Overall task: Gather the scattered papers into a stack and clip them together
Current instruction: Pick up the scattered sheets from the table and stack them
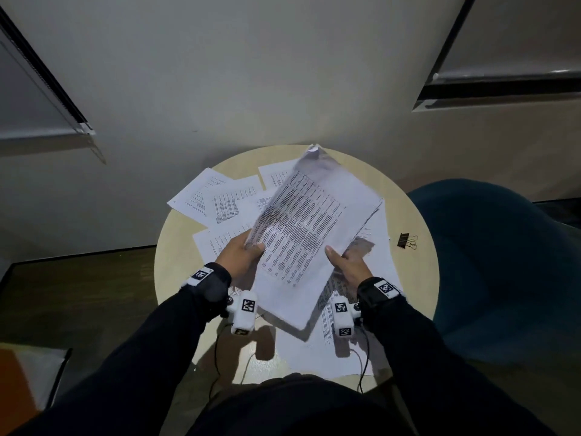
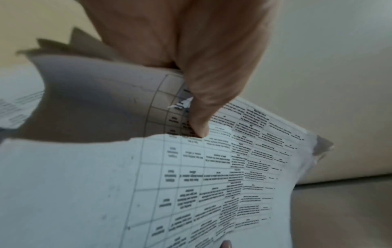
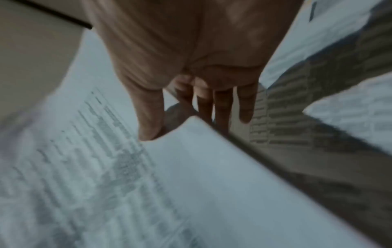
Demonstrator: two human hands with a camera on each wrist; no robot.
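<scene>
1. Lifting above the middle of the round pale wooden bench (image 1: pixel 176 247): a loose bundle of white printed sheets (image 1: pixel 308 228), tilted, its far corner rising toward the bench's far edge.
2. Pinching the bundle's left edge: left hand (image 1: pixel 243 258), thumb (image 2: pixel 203 107) pressing down on a printed table grid, fingers curling beneath.
3. Meeting the bundle's right edge: right hand (image 1: pixel 347 265), thumb lying on top of the sheets, fingers (image 3: pixel 222 107) extending straight beneath; a full grip impossible to confirm through the blur.
4. Lying flat and overlapping across the bench under the bundle: more white printed sheets (image 1: pixel 217 199), reaching the left, far and near edges.
5. Resting alone near the bench's right edge, well apart from both hands: a black binder clip with wire handles (image 1: pixel 407 240).
6. Standing just beyond the right edge: a dark teal upholstered chair (image 1: pixel 503 262).
</scene>
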